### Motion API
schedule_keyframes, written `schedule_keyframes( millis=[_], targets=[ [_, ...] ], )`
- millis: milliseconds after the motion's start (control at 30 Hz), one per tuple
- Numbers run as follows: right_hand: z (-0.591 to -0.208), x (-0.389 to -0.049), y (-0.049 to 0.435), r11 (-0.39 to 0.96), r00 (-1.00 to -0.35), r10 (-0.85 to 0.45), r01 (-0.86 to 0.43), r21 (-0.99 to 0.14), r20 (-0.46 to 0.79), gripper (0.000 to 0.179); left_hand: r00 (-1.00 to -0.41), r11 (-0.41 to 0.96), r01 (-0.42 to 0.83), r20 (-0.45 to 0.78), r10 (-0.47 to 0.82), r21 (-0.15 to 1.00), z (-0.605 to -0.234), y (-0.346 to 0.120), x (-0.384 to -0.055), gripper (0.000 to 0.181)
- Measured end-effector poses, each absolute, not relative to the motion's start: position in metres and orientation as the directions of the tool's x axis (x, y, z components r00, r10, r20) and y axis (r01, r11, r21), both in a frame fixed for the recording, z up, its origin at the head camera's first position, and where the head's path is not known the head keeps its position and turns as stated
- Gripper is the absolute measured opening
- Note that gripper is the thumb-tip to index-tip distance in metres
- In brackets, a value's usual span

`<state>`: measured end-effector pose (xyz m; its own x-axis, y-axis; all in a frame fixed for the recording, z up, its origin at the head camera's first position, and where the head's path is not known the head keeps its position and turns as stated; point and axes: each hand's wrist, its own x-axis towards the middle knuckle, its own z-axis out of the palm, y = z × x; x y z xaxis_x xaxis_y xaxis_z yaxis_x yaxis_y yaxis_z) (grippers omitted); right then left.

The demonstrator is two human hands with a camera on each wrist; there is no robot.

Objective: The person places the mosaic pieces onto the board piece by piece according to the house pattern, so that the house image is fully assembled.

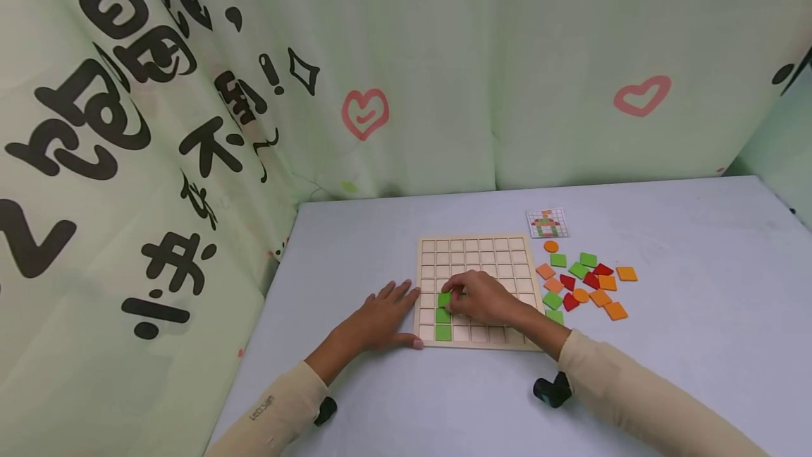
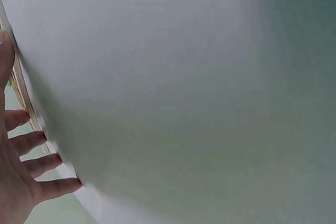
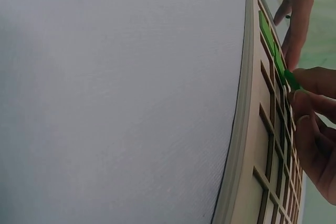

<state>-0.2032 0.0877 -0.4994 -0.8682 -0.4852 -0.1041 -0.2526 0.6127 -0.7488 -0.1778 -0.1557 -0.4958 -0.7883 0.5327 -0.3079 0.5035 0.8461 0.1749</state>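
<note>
A wooden grid board [image 1: 472,244] lies flat on the table, divided into square cells. Two green square tiles [image 1: 443,332] fill cells in its second column from the left, near the front edge. Just beyond them, my right hand [image 1: 481,298] pinches another green square tile [image 3: 292,80] between thumb and fingers, low over the same column. My left hand [image 1: 383,317] rests at the board's left side with fingers spread, the thumb at the near left corner and fingertips along the edge. In the left wrist view, the left fingers [image 2: 44,165] are straight.
Right of the board lie loose tiles: orange squares [image 1: 626,273], green squares [image 1: 588,259], red quarter-round pieces [image 1: 591,281] and orange discs [image 1: 550,247]. A small pattern card [image 1: 548,223] sits behind them. Curtains [image 1: 431,90] hang behind the white table [image 1: 355,245].
</note>
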Motion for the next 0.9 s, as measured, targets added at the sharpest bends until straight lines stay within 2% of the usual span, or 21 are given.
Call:
schedule_keyframes(
  millis=[467,900],
  targets=[
    [-0.4987,-0.2042,0.0802,0.698,-0.892,-0.438,-0.257,-0.668,-0.115,0.027,-0.789,0.847,0.502,-0.31,0.531,0.174,-0.4977,-0.1564,-0.1781,0.099],
    [-0.4989,-0.2049,0.0801,0.704,-0.892,-0.44,-0.271,-0.657,-0.103,0.023,-0.789,0.846,0.507,-0.307,0.532,0.163,-0.4997,-0.1561,-0.1796,0.1]
  ],
)
